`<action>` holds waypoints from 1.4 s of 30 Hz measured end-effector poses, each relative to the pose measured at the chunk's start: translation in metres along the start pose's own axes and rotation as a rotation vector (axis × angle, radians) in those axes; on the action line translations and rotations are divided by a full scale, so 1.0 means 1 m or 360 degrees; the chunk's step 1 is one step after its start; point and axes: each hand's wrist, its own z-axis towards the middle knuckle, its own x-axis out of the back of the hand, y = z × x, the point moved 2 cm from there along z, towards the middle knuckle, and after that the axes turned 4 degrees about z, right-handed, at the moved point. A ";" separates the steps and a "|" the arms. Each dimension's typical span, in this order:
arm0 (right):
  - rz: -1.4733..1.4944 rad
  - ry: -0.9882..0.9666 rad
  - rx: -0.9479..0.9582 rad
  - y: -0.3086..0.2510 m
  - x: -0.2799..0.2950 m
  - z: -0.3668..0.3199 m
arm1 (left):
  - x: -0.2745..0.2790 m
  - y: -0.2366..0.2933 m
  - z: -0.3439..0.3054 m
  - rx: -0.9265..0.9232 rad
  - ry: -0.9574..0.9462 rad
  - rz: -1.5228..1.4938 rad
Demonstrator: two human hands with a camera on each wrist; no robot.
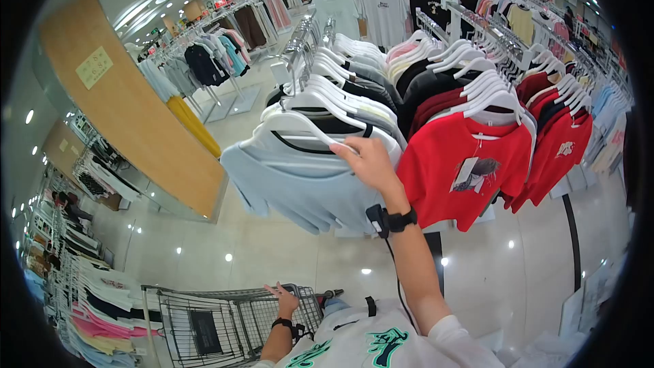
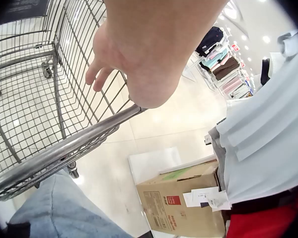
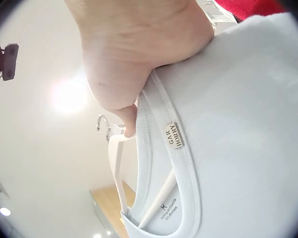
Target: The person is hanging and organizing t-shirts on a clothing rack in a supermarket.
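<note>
My right hand (image 1: 371, 163) grips the shoulder of a light blue shirt (image 1: 300, 187) on a white hanger (image 1: 296, 123) at the front of the rack. In the right wrist view the hand (image 3: 139, 54) lies over the shirt's (image 3: 248, 124) neckline, its thumb against the white hanger (image 3: 116, 168); the other fingertips are hidden. My left hand (image 1: 283, 300) rests by the rim of a metal shopping cart (image 1: 238, 327). Seen from the left wrist, that hand (image 2: 139, 64) has its fingers loosely extended over the cart (image 2: 64, 148), its palm heel near the bar.
Red shirts (image 1: 470, 170) hang to the right of the light blue one. A wooden-faced pillar (image 1: 136, 109) stands at the left. Beneath the clothes is a cardboard box (image 2: 181, 203) on the floor. More clothes racks stand behind and at the lower left (image 1: 102, 307).
</note>
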 end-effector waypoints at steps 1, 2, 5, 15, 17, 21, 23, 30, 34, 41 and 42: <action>0.0005 0.0011 0.0067 -0.004 0.002 0.001 | -0.010 -0.011 0.005 0.0008 -0.0011 0.0016; 0.0064 0.0014 0.0062 -0.007 0.005 0.000 | -0.020 -0.019 0.012 -0.0055 0.0084 0.0201; 0.0036 -0.0017 0.0041 -0.010 0.018 -0.020 | 0.007 -0.003 0.002 0.0150 -0.0220 0.0007; 0.0264 -0.0291 -0.0662 0.042 0.078 -0.193 | 0.176 0.125 -0.042 -0.0433 0.0092 -0.0940; 0.0219 -0.0290 -0.0710 0.051 0.084 -0.214 | 0.215 0.185 -0.057 -0.0588 0.0386 -0.0900; 0.0133 -0.0278 -0.0763 0.045 0.084 -0.231 | 0.239 0.272 -0.071 -0.1153 0.0643 -0.0477; 0.0057 -0.0288 -0.0737 0.039 0.082 -0.234 | 0.226 0.302 -0.073 -0.1321 0.0565 -0.0398; -0.0206 -0.0277 -0.0851 0.050 0.105 -0.256 | 0.189 0.341 -0.088 -0.1254 -0.0048 -0.0297; -0.0182 -0.0435 -0.1007 0.051 0.115 -0.259 | 0.177 0.337 -0.092 -0.1213 -0.0072 -0.0508; -0.0206 -0.0135 -0.0393 0.016 0.078 -0.197 | 0.208 0.375 -0.090 -0.1328 0.0028 -0.0371; -0.0121 -0.0070 -0.0559 0.018 0.073 -0.189 | 0.216 0.385 -0.092 -0.1343 0.0032 -0.0373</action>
